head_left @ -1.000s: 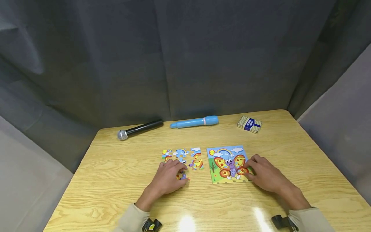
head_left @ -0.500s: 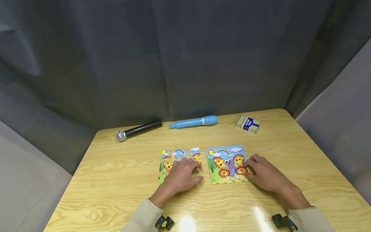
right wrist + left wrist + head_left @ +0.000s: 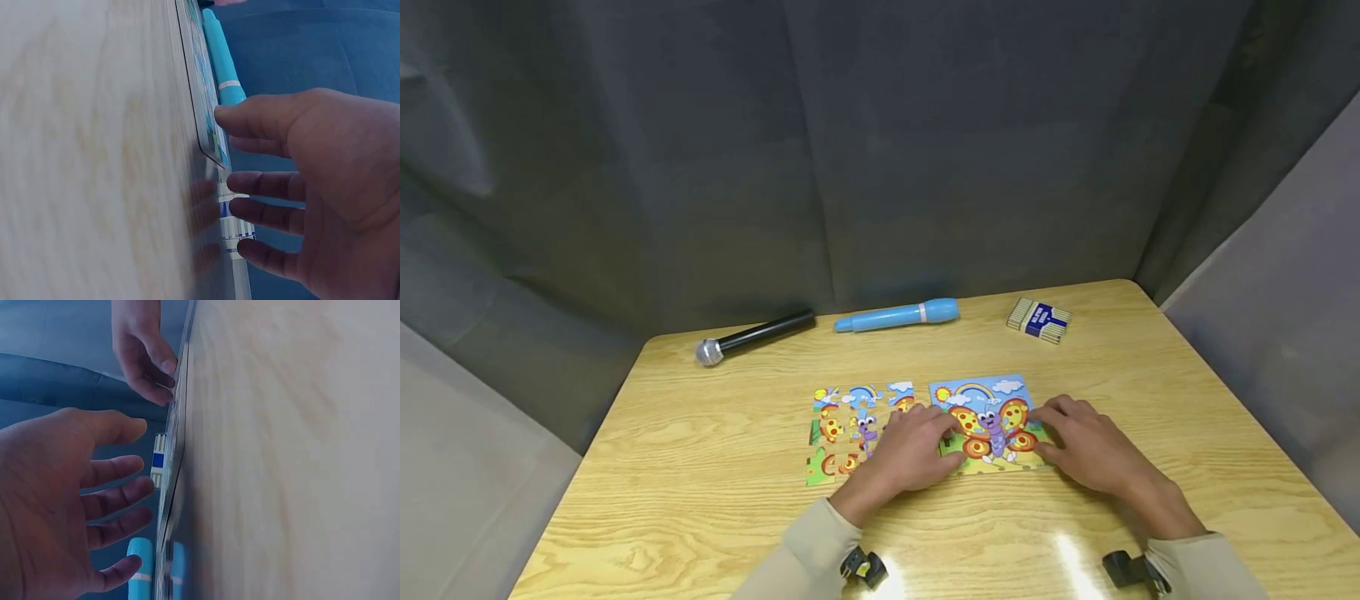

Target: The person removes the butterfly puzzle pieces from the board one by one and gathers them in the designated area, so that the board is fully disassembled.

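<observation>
A square butterfly picture board [image 3: 992, 393] lies flat on the table. My left hand [image 3: 917, 450] hovers over its left edge, thumb and fingers spread apart with nothing between them. In the left wrist view, the palm of the left hand [image 3: 50, 494] faces the board with fingers loosely extended. On the opposite side, my right hand [image 3: 1090, 450] has its thumb and fingertips at the board's right edge. The right wrist view shows the thumb of the right hand [image 3: 344, 181] right by the board's corner, fingers relaxed. Left of the board, separated puzzle pieces [image 3: 831, 429] are partly hidden behind the left hand.
Along the back of the table lie a black microphone [image 3: 767, 330], a light-blue microphone-shaped tube [image 3: 891, 318] and a banded bundle of pale sticks [image 3: 1039, 320]. A dark curtain [image 3: 820, 167] hangs right behind the table [image 3: 685, 467].
My left hand has moved right, from over the puzzle pieces to the board's left edge, uncovering several pieces. The right hand stays at the board's right edge.
</observation>
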{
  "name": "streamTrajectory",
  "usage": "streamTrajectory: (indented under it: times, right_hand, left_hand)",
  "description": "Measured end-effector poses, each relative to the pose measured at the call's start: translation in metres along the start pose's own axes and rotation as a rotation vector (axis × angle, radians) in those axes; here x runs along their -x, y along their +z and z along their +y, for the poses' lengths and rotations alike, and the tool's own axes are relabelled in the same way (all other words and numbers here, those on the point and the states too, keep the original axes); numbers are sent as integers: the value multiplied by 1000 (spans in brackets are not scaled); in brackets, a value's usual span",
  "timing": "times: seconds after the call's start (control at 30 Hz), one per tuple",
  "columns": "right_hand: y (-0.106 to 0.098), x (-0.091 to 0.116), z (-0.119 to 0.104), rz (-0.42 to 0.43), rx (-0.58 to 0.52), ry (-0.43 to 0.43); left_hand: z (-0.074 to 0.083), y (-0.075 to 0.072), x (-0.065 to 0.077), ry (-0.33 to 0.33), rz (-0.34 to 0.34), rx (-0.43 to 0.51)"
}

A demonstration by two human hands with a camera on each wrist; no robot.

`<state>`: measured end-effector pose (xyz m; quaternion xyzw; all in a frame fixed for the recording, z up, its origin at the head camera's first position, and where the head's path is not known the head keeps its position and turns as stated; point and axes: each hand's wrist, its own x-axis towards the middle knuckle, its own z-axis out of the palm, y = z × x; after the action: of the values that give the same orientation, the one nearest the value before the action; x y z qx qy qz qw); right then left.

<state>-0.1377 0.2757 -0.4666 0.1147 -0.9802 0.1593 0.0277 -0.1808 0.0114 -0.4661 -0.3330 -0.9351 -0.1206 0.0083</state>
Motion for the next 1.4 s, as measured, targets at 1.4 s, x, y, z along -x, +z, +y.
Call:
streamTrajectory:
  times: [1.4]
  right_hand:
    - [-3,2,6,-21,9,-10]
  left_hand:
    - [56,26,-46,-102,-103,15]
